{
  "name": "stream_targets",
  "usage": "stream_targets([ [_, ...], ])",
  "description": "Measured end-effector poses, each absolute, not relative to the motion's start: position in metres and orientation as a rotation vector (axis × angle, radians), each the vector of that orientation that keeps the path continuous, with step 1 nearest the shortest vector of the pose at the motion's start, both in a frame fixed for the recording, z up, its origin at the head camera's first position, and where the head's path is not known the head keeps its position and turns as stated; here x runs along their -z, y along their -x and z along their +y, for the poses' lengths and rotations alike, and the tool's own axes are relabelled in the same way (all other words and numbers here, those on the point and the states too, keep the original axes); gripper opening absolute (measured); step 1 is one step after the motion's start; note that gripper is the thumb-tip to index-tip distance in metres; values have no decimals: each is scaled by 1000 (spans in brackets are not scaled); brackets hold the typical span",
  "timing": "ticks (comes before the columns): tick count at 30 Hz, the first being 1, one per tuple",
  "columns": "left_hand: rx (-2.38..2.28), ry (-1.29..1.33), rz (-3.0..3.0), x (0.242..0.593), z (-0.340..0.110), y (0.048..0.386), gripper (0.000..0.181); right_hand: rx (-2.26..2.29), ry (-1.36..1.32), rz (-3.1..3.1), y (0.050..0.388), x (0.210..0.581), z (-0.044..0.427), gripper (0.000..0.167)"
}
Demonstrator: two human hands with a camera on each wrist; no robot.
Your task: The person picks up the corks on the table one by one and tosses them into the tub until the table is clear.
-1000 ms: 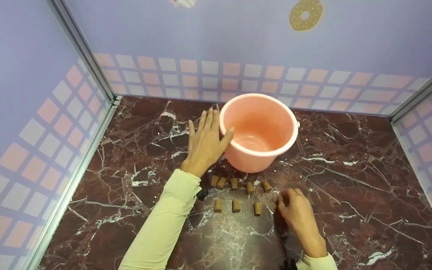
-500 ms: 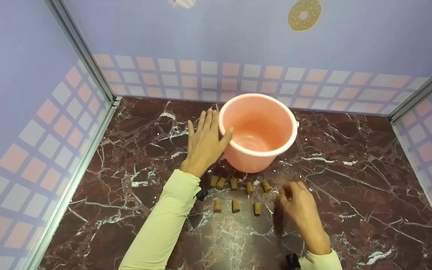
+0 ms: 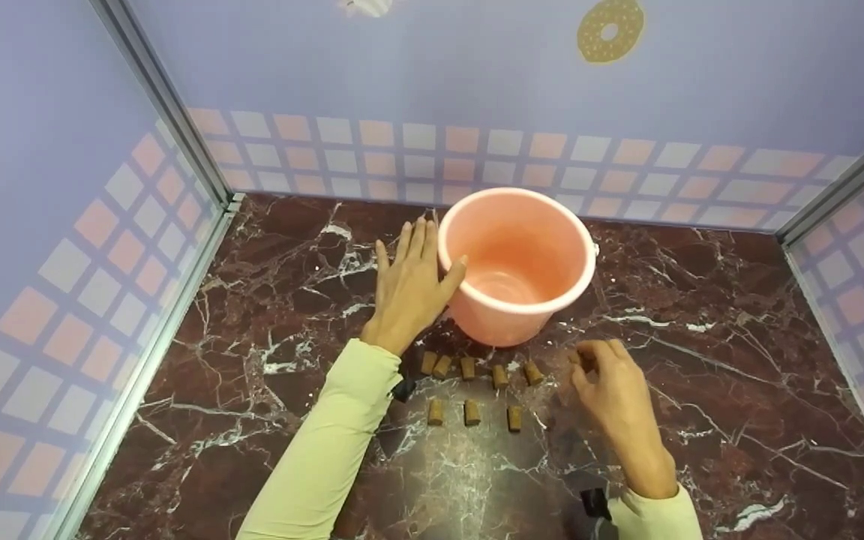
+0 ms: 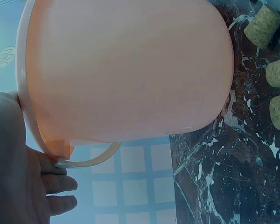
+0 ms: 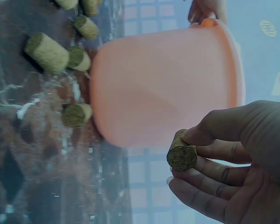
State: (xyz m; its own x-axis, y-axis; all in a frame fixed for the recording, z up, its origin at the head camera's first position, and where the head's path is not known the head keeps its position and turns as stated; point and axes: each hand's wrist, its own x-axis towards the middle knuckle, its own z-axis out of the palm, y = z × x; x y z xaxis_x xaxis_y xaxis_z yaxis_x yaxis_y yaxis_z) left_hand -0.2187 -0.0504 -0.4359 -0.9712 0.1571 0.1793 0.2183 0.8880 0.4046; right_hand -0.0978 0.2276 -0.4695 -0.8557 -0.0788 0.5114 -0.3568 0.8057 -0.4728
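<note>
In the head view, my left hand [image 3: 409,292] rests against the left side of a pink bucket [image 3: 499,322], its fingers straight and its thumb lying over the rim. Near the handle's joint in the left wrist view, fingertips [image 4: 60,184] touch the bucket's outside. My right hand [image 3: 616,390] is raised to the right of the corks. Between thumb and fingers it pinches a cork [image 5: 182,154], whose end face shows in the right wrist view. Several tapered brown corks stand or lie in front of the bucket, among them a cork [image 3: 533,373] nearest the right hand.
A front row of corks includes one cork [image 3: 514,418] at its right end. Dark red marble-patterned tabletop [image 3: 702,420] lies under everything. Purple panels with a checked band [image 3: 372,157] enclose the back and both sides.
My right hand has lifted and moved a little right and away from me, carrying the cork. The left hand, the bucket and the other corks have stayed put.
</note>
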Motion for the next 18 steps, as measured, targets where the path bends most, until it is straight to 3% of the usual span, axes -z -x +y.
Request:
stream_targets([
  [18, 655, 286, -2924, 435, -50, 218, 85, -764, -364, -2477, 112, 423, 226, 25],
])
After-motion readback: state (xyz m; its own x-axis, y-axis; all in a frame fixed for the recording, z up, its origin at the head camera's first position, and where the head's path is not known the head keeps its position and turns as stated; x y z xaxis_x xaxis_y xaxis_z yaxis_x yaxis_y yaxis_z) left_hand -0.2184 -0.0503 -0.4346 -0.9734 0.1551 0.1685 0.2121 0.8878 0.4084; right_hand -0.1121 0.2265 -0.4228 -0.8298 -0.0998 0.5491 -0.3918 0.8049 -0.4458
